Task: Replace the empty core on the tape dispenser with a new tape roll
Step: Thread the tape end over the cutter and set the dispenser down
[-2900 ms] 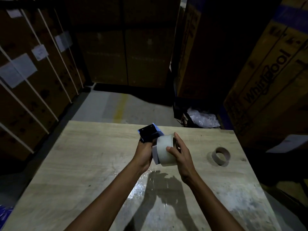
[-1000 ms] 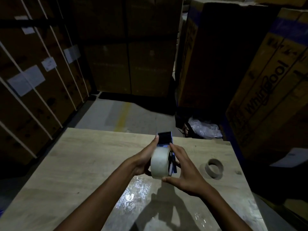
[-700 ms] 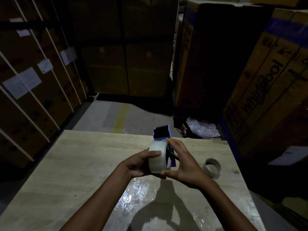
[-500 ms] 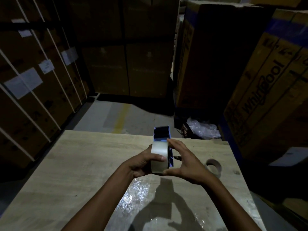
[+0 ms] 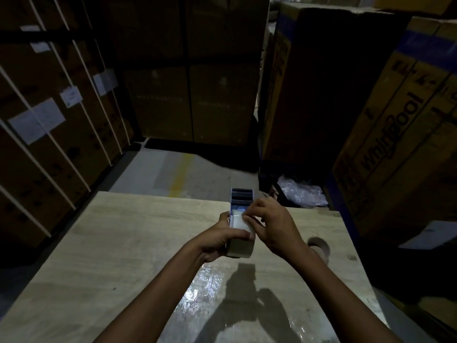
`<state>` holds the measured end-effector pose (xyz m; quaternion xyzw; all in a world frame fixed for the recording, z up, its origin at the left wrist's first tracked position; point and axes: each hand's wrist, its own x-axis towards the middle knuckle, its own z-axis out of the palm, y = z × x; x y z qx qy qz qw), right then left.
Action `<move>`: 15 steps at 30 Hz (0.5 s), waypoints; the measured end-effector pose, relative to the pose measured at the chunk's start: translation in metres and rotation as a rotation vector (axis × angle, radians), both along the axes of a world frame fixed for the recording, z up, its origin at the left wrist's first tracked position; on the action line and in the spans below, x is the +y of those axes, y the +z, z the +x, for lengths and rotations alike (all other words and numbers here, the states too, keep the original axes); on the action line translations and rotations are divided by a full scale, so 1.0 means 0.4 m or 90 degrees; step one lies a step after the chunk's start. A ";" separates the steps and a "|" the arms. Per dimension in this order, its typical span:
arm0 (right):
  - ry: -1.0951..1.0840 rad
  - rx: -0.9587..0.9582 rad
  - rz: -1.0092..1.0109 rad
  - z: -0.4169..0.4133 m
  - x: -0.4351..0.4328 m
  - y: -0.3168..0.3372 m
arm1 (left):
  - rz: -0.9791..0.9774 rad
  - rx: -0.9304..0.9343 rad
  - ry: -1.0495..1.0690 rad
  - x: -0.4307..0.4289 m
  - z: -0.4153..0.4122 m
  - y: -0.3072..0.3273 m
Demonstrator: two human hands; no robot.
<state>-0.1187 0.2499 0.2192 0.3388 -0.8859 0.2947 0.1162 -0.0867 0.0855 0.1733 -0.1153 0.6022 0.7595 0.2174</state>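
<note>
Gripping the tape dispenser (image 5: 241,197) and its light, stiff new tape roll (image 5: 241,235), the left hand (image 5: 217,240) is steadying them while the right hand (image 5: 273,225) fingers (image 5: 248,219) are picking at the slick, sticky outer wrap, likely the best hold.

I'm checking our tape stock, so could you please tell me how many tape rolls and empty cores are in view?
2: a new roll on the dispenser, held in both hands above the table, and an empty core on the table, partly hidden behind the right wrist. More could be hidden in the dark.
</note>
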 end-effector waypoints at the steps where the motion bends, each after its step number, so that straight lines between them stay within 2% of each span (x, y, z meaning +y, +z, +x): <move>1: 0.004 0.020 0.032 0.000 -0.004 -0.002 | -0.001 -0.008 0.000 -0.001 0.002 -0.002; 8: 0.006 0.033 0.147 -0.007 -0.015 -0.018 | 0.032 -0.036 0.033 -0.008 0.013 -0.008; 15: 0.033 0.030 0.159 -0.037 -0.017 0.012 | 0.067 0.004 0.014 -0.027 0.010 -0.002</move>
